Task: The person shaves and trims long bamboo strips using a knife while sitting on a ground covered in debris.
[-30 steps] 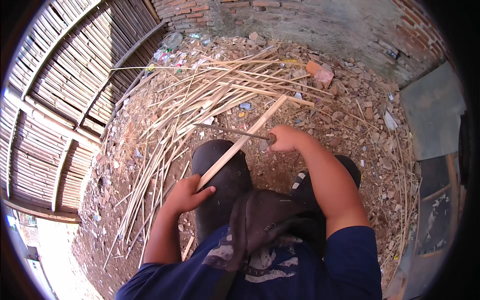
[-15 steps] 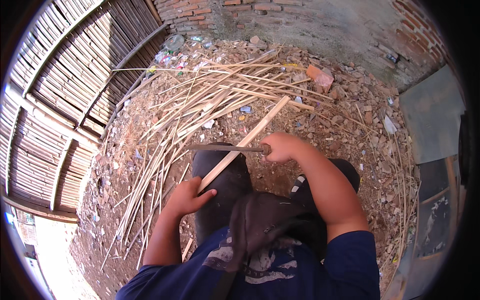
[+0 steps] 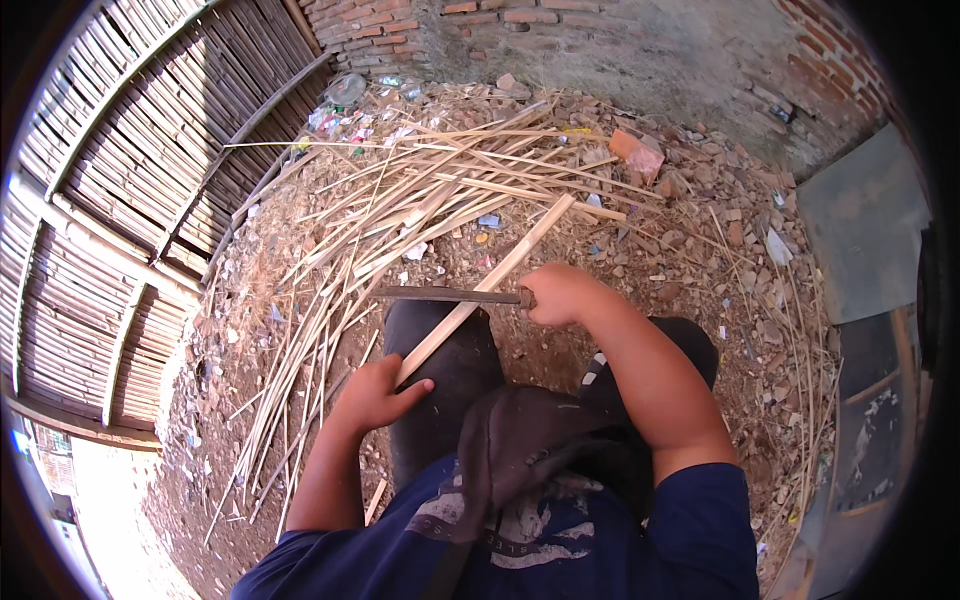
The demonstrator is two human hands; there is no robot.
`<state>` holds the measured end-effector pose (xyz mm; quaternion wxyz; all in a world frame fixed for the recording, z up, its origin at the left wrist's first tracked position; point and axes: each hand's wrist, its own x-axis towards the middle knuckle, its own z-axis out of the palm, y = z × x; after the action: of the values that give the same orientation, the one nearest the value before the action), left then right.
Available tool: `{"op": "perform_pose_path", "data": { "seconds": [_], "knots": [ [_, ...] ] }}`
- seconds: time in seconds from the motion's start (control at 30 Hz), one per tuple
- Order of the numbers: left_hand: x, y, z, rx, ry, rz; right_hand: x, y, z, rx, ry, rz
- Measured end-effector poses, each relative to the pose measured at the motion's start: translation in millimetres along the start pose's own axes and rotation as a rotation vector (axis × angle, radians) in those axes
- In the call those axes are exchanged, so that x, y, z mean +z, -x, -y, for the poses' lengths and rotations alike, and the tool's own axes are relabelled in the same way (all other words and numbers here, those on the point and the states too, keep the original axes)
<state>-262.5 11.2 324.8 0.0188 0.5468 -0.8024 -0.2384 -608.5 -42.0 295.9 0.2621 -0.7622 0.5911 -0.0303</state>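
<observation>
My left hand (image 3: 381, 393) is closed around the near end of a pale bamboo strip (image 3: 515, 257). The strip slants up and to the right across my left knee (image 3: 435, 335), its far end free above the ground. In my right hand (image 3: 556, 295) is the handle of a long knife (image 3: 440, 295), fingers wrapped round it. The dark blade points left and lies across the strip near its middle, over the knee. Most of the handle is hidden in my fist.
A heap of split bamboo strips (image 3: 440, 190) covers the ground ahead and to the left. An orange brick (image 3: 637, 155) lies beyond it. Rubble and litter are scattered about. A bamboo slat wall (image 3: 130, 130) stands left, a brick wall (image 3: 560, 50) behind, and grey panels (image 3: 865, 230) right.
The knife blade has rolled slightly, showing more of its flat side. The bamboo strip and both hands stay almost where they were.
</observation>
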Motion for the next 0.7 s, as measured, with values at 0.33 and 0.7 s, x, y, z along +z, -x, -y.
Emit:
{"op": "perform_pose_path", "data": {
  "seconds": [0.33, 0.7],
  "knots": [
    [-6.8, -1.3, -1.8, 0.028, -0.025, 0.018, -6.7, -10.5, -46.4, 0.186, -0.147, -0.023],
    [-4.5, -0.3, -3.1, 0.033, -0.030, 0.002, -15.3, -10.2, -49.0, 0.174, -0.310, 0.200]
  ]
}}
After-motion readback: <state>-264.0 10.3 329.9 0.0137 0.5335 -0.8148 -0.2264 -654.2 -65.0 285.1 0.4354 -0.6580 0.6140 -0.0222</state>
